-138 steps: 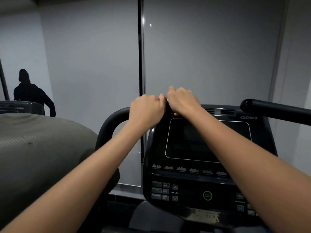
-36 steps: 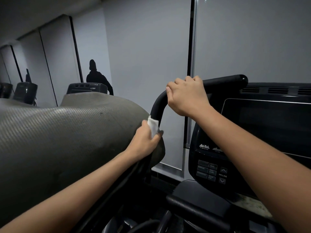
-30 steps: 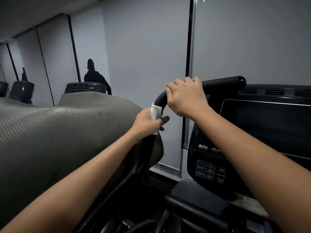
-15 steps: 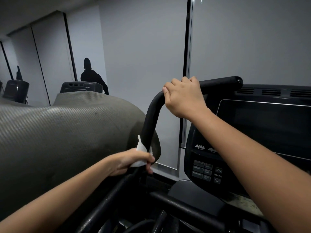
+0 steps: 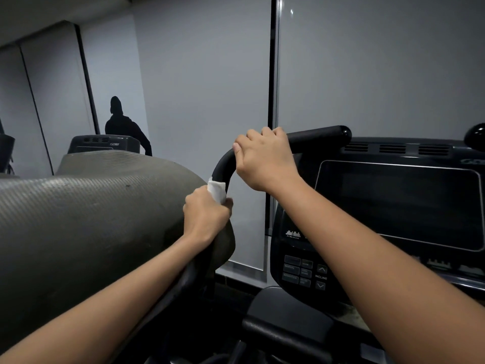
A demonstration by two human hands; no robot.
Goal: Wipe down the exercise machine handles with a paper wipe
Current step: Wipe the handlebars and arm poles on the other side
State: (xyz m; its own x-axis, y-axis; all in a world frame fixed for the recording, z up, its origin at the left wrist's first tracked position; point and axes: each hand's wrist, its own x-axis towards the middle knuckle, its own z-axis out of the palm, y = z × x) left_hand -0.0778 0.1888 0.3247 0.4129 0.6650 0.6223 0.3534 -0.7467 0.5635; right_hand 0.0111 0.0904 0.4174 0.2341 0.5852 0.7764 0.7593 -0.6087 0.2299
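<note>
Black, curved handle [image 5: 223, 166] of an exercise machine, rising from the lower centre, bending at shoulder height and running right to a rounded end cap above the console [image 5: 393, 200]. Left hand [image 5: 206, 215] wrapped around the rising part of the bar just below the bend, fingers [image 5: 228, 203] closed round it and pinning a white paper wipe [image 5: 217, 191] against the bar; the wipe's upper edge protrudes above the fist. Right hand [image 5: 263, 160] grips the same bar at the top of the bend, fingers curled fully over it, holding nothing else. The two hands lie near each other but apart, with a short bare stretch of bar between them. Both forearms enter from the bottom edge, bare.

Left of the bar, a large grey ribbed shroud [image 5: 91, 219] fills the lower left of the view; the left forearm crosses in front of it. Console to the right carries a dark screen [image 5: 399, 203] and, below it, a keypad with arrow keys marked INCLINE [image 5: 320, 277]. A second rounded bar end [image 5: 476, 136] shows at the far right edge. Behind, pale grey wall panels [image 5: 204, 88] divided by dark vertical strips; at left, a second machine console [image 5: 102, 144] with a dark silhouetted figure [image 5: 120, 122] beyond it.
</note>
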